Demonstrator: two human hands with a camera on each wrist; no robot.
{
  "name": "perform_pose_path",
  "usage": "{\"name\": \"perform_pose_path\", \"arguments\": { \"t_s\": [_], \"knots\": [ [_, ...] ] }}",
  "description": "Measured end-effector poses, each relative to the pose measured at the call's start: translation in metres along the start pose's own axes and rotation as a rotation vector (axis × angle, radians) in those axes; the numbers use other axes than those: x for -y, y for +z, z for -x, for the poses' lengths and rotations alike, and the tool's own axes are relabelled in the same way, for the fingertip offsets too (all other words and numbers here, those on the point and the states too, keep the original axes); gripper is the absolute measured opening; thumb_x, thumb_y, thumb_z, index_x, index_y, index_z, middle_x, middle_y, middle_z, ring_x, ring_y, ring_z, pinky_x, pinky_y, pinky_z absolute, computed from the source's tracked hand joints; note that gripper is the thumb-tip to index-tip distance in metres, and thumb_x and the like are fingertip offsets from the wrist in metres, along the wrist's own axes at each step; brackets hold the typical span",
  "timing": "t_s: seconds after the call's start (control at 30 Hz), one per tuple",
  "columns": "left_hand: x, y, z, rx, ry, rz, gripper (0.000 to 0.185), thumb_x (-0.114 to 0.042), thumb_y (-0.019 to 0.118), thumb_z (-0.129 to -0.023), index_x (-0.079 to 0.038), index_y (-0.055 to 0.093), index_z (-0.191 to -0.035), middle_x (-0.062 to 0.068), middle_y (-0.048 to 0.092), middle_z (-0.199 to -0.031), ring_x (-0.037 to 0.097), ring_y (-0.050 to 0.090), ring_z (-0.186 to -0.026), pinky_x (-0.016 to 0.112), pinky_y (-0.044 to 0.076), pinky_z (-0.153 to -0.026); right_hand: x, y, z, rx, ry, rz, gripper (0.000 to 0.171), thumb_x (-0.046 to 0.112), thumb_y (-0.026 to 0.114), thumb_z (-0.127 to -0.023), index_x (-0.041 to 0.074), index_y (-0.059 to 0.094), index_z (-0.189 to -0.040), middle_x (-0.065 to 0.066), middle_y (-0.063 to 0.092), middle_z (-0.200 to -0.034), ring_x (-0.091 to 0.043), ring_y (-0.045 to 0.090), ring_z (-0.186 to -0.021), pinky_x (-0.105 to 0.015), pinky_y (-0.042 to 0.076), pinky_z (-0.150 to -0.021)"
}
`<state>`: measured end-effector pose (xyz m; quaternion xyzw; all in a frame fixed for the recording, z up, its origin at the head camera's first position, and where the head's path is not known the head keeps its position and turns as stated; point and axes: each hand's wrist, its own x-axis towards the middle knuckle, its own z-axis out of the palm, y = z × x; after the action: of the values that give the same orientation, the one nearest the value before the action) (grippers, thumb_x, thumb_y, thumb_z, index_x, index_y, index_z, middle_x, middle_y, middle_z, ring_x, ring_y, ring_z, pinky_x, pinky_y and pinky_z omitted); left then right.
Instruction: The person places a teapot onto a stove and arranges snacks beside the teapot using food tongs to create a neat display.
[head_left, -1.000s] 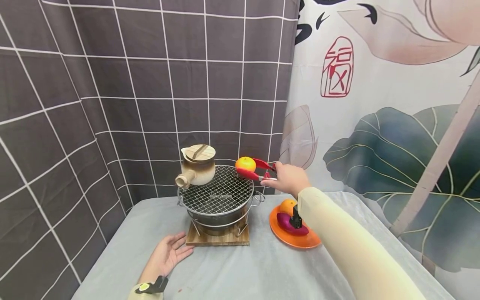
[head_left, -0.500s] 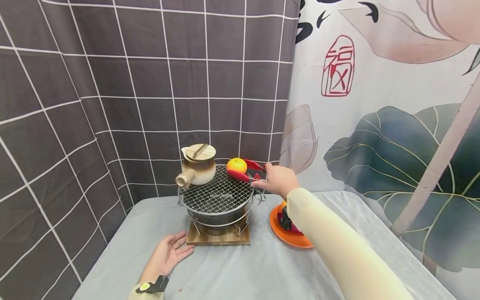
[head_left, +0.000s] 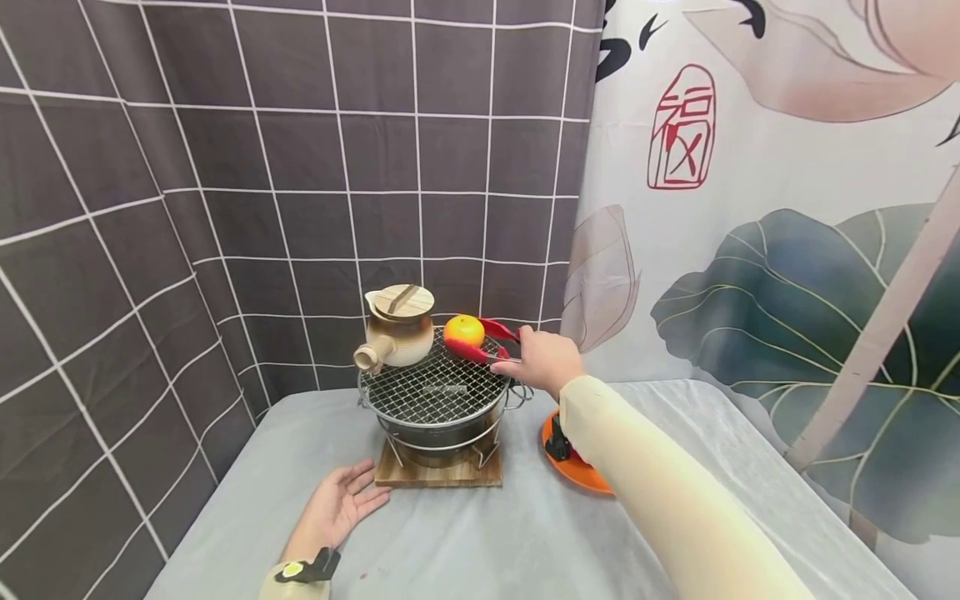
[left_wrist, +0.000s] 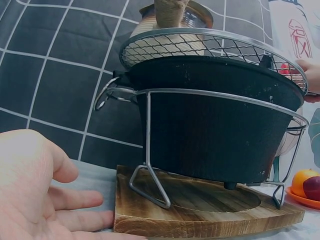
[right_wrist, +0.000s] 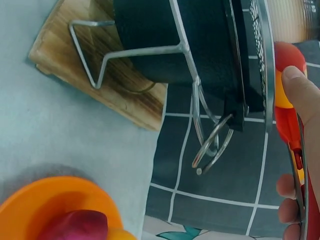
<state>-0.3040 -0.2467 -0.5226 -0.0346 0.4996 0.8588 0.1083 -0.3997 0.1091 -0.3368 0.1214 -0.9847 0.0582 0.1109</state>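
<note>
My right hand grips red-tipped tongs, whose tips hold an orange fruit at the right part of the wire grill mesh. Whether the fruit touches the mesh I cannot tell. A clay teapot with a wooden lid and side handle stands on the mesh's left part. Below the mesh sits a black stove pot in a wire stand on a wooden board. My left hand lies palm up with loose fingers at the board's left front corner; its fingertips reach the board's edge.
On the right, an orange plate is partly covered by my right forearm. A purple item and another orange fruit lie on it. A grey cloth covers the table. Patterned curtains hang behind.
My right hand has moved left with the tongs and the orange fruit, farther over the mesh and closer to the teapot. The left hand has stayed in place.
</note>
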Motion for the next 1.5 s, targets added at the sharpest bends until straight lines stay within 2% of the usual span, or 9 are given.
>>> {"name": "perform_pose_path", "arguments": {
  "t_s": [0.2,0.4,0.73,1.1,1.27,1.5],
  "knots": [
    [0.001,0.0,0.0,-0.006,-0.003,-0.002,0.059,-0.016,0.018,-0.105,0.017,0.007,-0.153,0.041,0.003,-0.158,0.056,0.049,-0.127,0.057,0.047,-0.106,0.007,-0.001,-0.001,-0.017,0.006,0.006,0.075,0.074,0.067,-0.081,0.007,0.059,-0.115,-0.003,0.063,-0.076,-0.022,0.06,-0.065,-0.037,0.055,-0.056],
    [0.001,-0.001,-0.001,-0.014,0.007,-0.006,0.059,-0.017,0.018,-0.106,0.017,0.008,-0.153,0.041,0.003,-0.158,0.055,0.052,-0.125,0.057,0.047,-0.105,0.013,-0.001,-0.003,-0.032,-0.005,0.034,0.072,0.074,0.067,-0.081,0.008,0.058,-0.11,-0.003,0.062,-0.076,-0.022,0.06,-0.066,-0.038,0.055,-0.058],
    [-0.001,-0.002,-0.001,-0.002,0.0,-0.002,0.06,-0.016,0.018,-0.105,0.018,0.007,-0.153,0.042,0.0,-0.158,0.057,0.046,-0.129,0.057,0.046,-0.106,0.016,0.0,-0.004,-0.007,0.022,0.061,0.081,0.077,0.068,-0.076,0.007,0.058,-0.115,-0.006,0.067,-0.083,-0.024,0.063,-0.07,-0.039,0.058,-0.062],
    [-0.001,0.001,0.0,-0.011,0.002,-0.007,0.059,-0.015,0.018,-0.105,0.018,0.008,-0.153,0.042,0.002,-0.158,0.057,0.048,-0.127,0.057,0.048,-0.105,0.013,0.0,-0.002,-0.002,0.039,0.053,0.087,0.078,0.07,-0.074,0.004,0.057,-0.118,-0.009,0.069,-0.091,-0.025,0.065,-0.074,-0.042,0.06,-0.065],
    [-0.002,0.001,0.0,-0.007,0.016,-0.013,0.059,-0.016,0.018,-0.106,0.018,0.008,-0.153,0.043,0.001,-0.157,0.057,0.048,-0.127,0.057,0.047,-0.105,0.012,0.0,-0.003,-0.002,0.045,0.051,0.088,0.078,0.07,-0.074,0.004,0.057,-0.119,-0.01,0.069,-0.09,-0.025,0.064,-0.072,-0.041,0.06,-0.063],
    [-0.001,0.002,0.002,-0.017,0.003,-0.001,0.059,-0.015,0.019,-0.105,0.018,0.008,-0.152,0.043,0.0,-0.158,0.057,0.049,-0.126,0.058,0.047,-0.105,0.012,0.001,-0.001,-0.007,0.032,0.051,0.087,0.079,0.07,-0.073,0.005,0.057,-0.117,-0.009,0.068,-0.088,-0.024,0.063,-0.07,-0.04,0.06,-0.062]
  ]
}}
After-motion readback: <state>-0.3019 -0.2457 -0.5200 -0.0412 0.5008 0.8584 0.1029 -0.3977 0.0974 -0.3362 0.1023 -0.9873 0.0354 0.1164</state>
